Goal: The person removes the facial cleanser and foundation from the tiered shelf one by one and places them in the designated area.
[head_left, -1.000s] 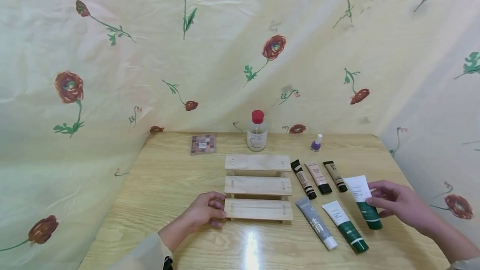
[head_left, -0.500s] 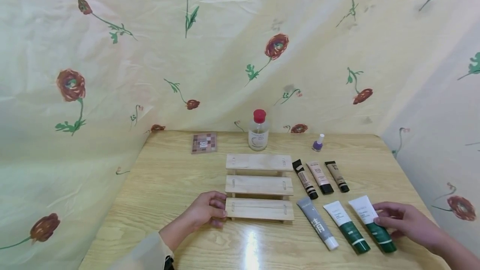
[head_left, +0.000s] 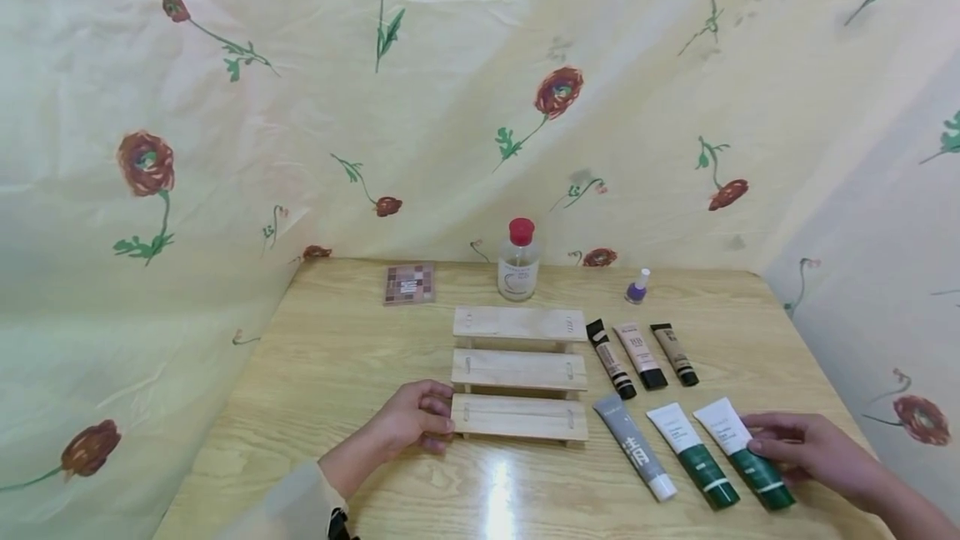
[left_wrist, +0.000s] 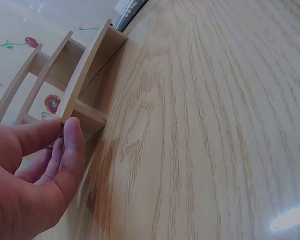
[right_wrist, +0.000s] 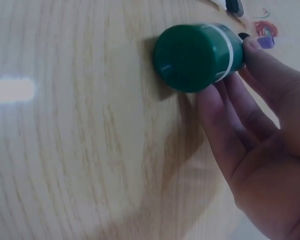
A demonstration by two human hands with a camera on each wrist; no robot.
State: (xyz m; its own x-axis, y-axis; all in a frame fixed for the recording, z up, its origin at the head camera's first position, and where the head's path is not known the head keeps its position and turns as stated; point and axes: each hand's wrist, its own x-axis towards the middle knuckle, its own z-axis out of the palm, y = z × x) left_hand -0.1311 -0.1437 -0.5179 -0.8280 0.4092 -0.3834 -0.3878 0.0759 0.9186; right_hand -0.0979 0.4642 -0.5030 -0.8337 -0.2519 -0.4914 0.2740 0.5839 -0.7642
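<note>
Floral cloth, cream with red flowers, hangs behind and beside a pale wood-grain bench (head_left: 337, 373) that carries every item recorded.

Item in hand: a white-and-green plastic tube with a dark green cap (head_left: 742, 452). It lies flat on the bench at the near right, cap toward the person. The right hand (head_left: 813, 448) rests against its right side. In the right wrist view the fingers (right_wrist: 250, 100) press along the cap's side (right_wrist: 195, 57), only slightly bent; they touch the tube rather than wrap it. Judged, this contact keeps the tube square with its neighbours.

Just beside it to the left, parallel, lies a second white-and-green tube (head_left: 692, 455), then a grey tube with a white cap (head_left: 633, 447). The three form a row, caps all toward the near edge.

Behind that row lie three smaller tubes: a black-and-beige striped tube (head_left: 610, 347), a beige tube with a black cap (head_left: 640, 355) and a slim tan tube with a black cap (head_left: 673, 353).

At the bench centre stands a three-step pale wooden rack (head_left: 517, 371). The left hand (head_left: 412, 422) grips the left end of its lowest step; the left wrist view shows thumb and curled fingers (left_wrist: 70, 150) closed on the end of the board (left_wrist: 85, 95), apparently to steady it.

Along the back stand a clear bottle with a red cap (head_left: 517, 272), a small purple nail-polish bottle with a white cap (head_left: 636, 287) and a flat brown-toned eyeshadow palette (head_left: 408, 283).
</note>
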